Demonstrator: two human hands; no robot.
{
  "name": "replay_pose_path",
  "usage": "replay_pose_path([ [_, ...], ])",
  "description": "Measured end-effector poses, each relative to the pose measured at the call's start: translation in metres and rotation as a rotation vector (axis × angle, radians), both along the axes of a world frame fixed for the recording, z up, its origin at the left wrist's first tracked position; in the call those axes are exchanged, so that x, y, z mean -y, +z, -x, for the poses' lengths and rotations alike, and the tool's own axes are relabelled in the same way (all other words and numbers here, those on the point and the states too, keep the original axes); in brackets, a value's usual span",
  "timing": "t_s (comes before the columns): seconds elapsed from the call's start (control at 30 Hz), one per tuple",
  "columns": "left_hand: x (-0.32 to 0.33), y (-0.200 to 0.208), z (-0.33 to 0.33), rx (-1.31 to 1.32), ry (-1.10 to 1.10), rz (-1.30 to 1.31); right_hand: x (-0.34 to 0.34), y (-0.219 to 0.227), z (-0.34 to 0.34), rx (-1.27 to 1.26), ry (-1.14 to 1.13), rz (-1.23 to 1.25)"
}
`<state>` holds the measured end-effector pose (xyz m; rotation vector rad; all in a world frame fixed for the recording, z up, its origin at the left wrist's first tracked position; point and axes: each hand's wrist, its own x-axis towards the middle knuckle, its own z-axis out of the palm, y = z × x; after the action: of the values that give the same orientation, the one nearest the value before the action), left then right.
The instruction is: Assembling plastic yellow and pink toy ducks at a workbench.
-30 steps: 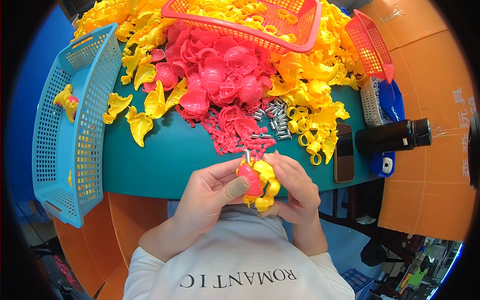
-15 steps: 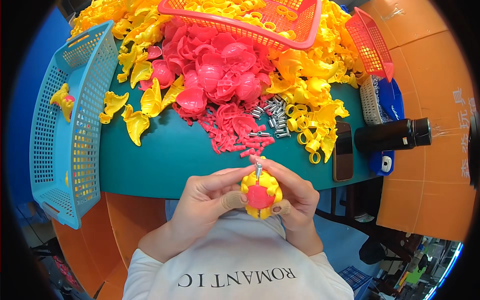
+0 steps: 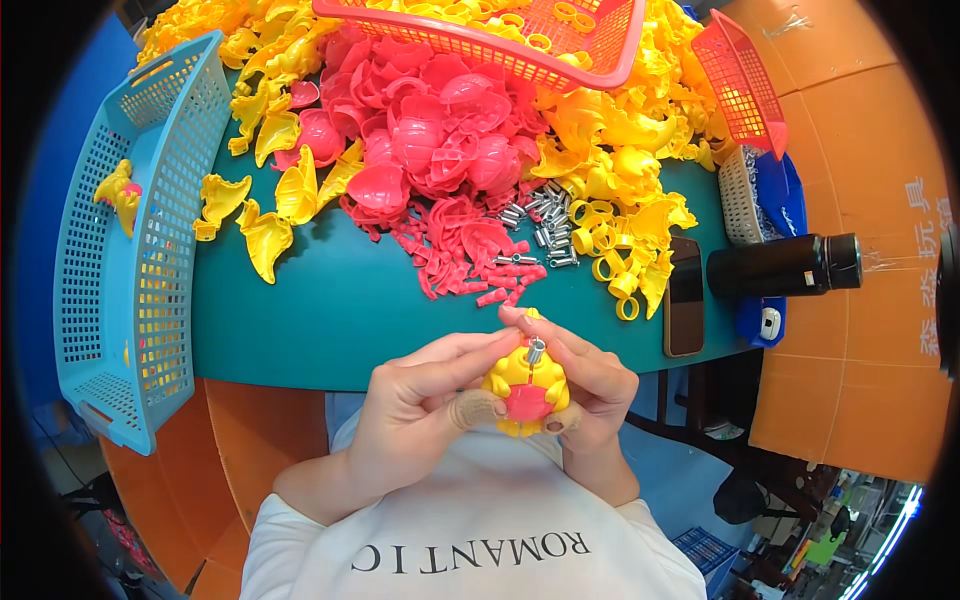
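Note:
A small yellow plastic toy figure with a pink belly (image 3: 527, 402) is held close to my body, just past the table's front edge. My left hand (image 3: 420, 400) grips its left side, fingertips near the top and a taped thumb against the lower part. Closed around the right side is my right hand (image 3: 597, 392), its thumb also taped. A silver metal cylinder (image 3: 536, 350) sticks out of the toy's upper front, between my fingertips. The toy's back and most of its sides are hidden by my fingers.
Pink shells (image 3: 417, 140), yellow body halves (image 3: 600, 130), yellow rings (image 3: 602, 240) and silver cylinders (image 3: 552, 235) lie piled beyond my hands. A blue basket (image 3: 165, 330) stands left, a red basket (image 3: 460, 40) far back. A phone (image 3: 684, 300) and black bottle (image 3: 785, 267) lie right.
The toy has tilted in my hands, so the silver cylinder now shows more of its open end and points slightly right. Both hands keep their grip.

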<state>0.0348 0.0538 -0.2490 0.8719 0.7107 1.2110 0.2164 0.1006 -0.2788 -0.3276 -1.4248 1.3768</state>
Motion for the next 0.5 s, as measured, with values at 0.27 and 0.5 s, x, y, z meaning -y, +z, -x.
replay_pose_path([
  [0.27, -0.001, 0.004, -0.002, -0.397, 0.072, -0.171, 0.012, 0.001, 0.015, -0.003, -0.178, 0.271],
  [0.5, 0.004, -0.011, 0.008, -0.298, 0.256, -0.226, 0.0, 0.014, 0.004, 0.194, -0.006, 0.277],
])
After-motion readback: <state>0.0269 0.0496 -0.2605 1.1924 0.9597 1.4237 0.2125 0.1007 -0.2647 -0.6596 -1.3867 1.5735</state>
